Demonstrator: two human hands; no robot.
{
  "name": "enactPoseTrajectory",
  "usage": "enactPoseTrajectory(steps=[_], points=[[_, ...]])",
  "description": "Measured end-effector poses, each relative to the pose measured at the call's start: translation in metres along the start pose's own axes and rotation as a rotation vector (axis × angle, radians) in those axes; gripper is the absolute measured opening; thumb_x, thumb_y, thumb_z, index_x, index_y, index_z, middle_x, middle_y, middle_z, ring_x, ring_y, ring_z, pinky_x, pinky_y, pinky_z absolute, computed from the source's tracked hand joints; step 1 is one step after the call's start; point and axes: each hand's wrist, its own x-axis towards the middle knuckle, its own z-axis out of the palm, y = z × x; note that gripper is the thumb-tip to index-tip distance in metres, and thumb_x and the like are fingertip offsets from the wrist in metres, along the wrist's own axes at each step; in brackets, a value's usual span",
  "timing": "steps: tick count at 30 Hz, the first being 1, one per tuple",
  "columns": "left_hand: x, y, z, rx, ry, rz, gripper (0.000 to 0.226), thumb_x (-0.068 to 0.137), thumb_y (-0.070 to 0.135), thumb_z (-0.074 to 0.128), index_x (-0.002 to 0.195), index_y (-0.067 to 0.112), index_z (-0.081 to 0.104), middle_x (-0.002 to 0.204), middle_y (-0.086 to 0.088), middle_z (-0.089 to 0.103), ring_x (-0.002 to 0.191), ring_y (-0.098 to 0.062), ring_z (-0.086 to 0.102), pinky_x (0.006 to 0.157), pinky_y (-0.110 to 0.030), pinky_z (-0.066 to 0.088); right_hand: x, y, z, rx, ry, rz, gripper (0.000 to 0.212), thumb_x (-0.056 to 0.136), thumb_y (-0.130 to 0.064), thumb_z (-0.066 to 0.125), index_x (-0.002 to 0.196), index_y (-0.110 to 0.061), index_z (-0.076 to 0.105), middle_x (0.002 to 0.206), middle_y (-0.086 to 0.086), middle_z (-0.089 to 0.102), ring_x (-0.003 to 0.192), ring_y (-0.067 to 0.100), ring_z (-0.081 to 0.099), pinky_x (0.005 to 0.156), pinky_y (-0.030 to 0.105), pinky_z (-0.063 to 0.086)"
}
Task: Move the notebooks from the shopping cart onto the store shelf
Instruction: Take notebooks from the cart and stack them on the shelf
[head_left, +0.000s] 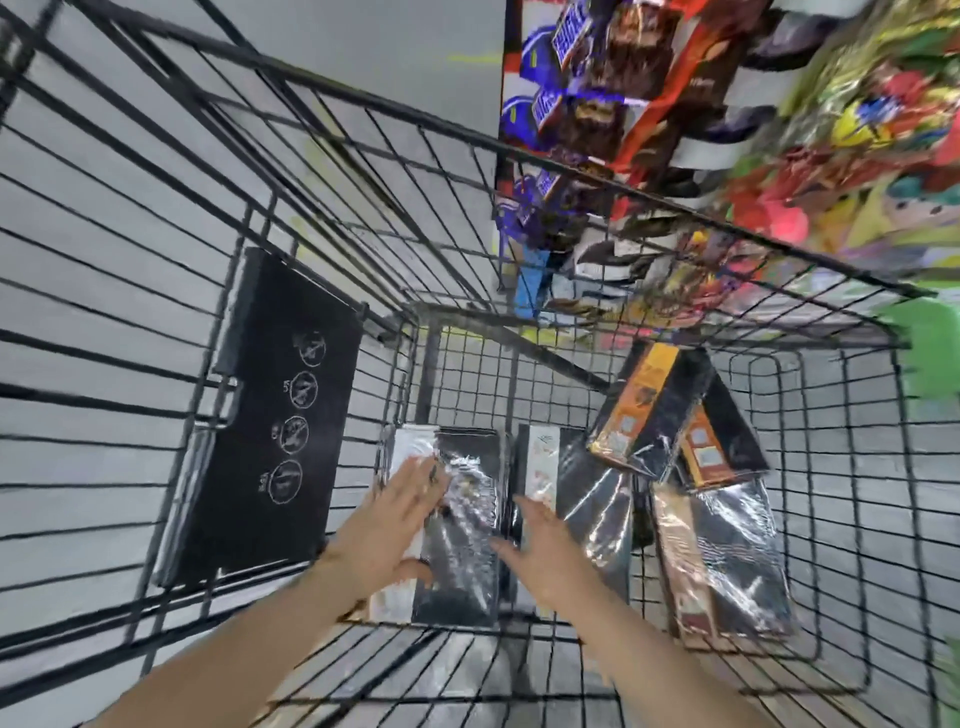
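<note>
A plain grey floor (363, 47) under even light; a rack of chocolate bars (597, 88) and colourful sweet bags (852, 130) stands upper right.

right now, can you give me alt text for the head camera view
Two bare hands reach down into a black wire shopping cart: the left hand lies flat on a plastic-wrapped notebook, the right hand on the one beside it. More notebooks lie to the right; snack shelves stand behind.
</note>
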Motion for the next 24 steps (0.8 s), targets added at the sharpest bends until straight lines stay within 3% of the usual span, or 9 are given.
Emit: enactPoseTrajectory(steps=[4,6,9,12,14,16,19,21,24], points=[[0.005,-0.001,0.007,-0.095,0.029,0.043,0.107,0.080,0.066,0.043,0.138,0.019,-0.034,0.137,-0.008,-0.050,0.129,-0.031,-0.039,0.115,-0.049,-0.003,0.021,-0.003,0.020,0.406,-0.089,0.219,0.068,0.085,-0.034,0.064,0.140,-0.007,0.032,0.139,0.011,0.047,0.122,0.024,0.049,0.103,0.031,0.040],[0.011,0.005,0.003,-0.130,0.049,0.056,0.106,0.081,0.061,0.047,0.140,0.021,-0.031,0.139,-0.008,-0.047,0.130,-0.029,-0.038,0.112,-0.048,-0.005,0.029,0.003,0.020,0.444,-0.067,0.259,0.059,0.083,-0.025,0.068,0.132,-0.005,0.041,0.130,0.011,0.054,0.116,0.024,0.053,0.099,0.034,0.044],[0.014,0.015,-0.008,-0.233,0.114,0.058,0.101,0.084,0.057,0.047,0.143,0.018,-0.023,0.147,-0.006,-0.035,0.136,-0.024,-0.030,0.112,-0.044,-0.006,0.015,0.009,0.001,0.482,-0.003,0.236,0.038,0.087,-0.015,0.062,0.121,-0.013,0.045,0.112,0.001,0.058,0.106,0.020,0.053,0.085,0.026,0.041],[0.009,0.017,-0.010,-0.433,0.237,-0.060,0.095,0.086,0.053,0.052,0.144,0.014,-0.011,0.149,-0.005,-0.024,0.140,-0.022,-0.017,0.119,-0.041,0.005,-0.006,0.016,-0.024,0.558,0.087,0.196,0.039,0.092,-0.016,0.055,0.128,-0.014,0.041,0.115,-0.001,0.054,0.103,0.015,0.051,0.087,0.024,0.040],[0.004,0.013,-0.008,-0.530,0.230,-0.222,0.101,0.083,0.055,0.055,0.145,0.010,-0.011,0.151,-0.011,-0.021,0.142,-0.027,-0.016,0.118,-0.038,0.001,-0.020,0.022,-0.042,0.597,0.162,0.177,0.035,0.093,-0.014,0.052,0.126,-0.014,0.041,0.109,-0.002,0.055,0.099,0.015,0.052,0.079,0.021,0.042],[0.004,0.009,-0.006,-0.570,0.163,-0.343,0.109,0.080,0.057,0.057,0.145,0.006,-0.015,0.153,-0.016,-0.019,0.140,-0.029,-0.021,0.117,-0.039,-0.002,-0.028,0.031,-0.056,0.626,0.249,0.192,0.027,0.093,-0.014,0.052,0.118,-0.018,0.044,0.111,0.006,0.059,0.103,0.024,0.057,0.082,0.027,0.044],[0.009,0.010,-0.009,-0.487,0.141,-0.336,0.113,0.078,0.065,0.053,0.144,0.006,-0.016,0.152,-0.012,-0.019,0.137,-0.029,-0.024,0.117,-0.043,-0.007,-0.037,0.040,-0.066,0.632,0.347,0.242,0.019,0.093,-0.016,0.051,0.109,-0.023,0.043,0.115,0.020,0.060,0.108,0.037,0.056,0.091,0.043,0.044],[0.013,0.013,-0.011,-0.440,0.163,-0.331,0.116,0.073,0.072,0.050,0.145,0.006,-0.012,0.156,-0.012,-0.009,0.142,-0.032,-0.015,0.116,-0.045,-0.009,-0.039,0.042,-0.065,0.609,0.389,0.274,0.025,0.094,-0.017,0.049,0.118,-0.021,0.043,0.117,0.021,0.059,0.110,0.041,0.055,0.093,0.048,0.044],[0.019,0.015,-0.013,-0.610,0.185,-0.393,0.124,0.065,0.068,0.063,0.148,0.010,-0.008,0.156,-0.011,-0.008,0.143,-0.029,-0.014,0.116,-0.045,-0.007,-0.039,0.043,-0.061,0.563,0.409,0.280,0.039,0.095,-0.023,0.047,0.133,-0.022,0.037,0.122,0.024,0.057,0.109,0.047,0.053,0.092,0.053,0.044]])
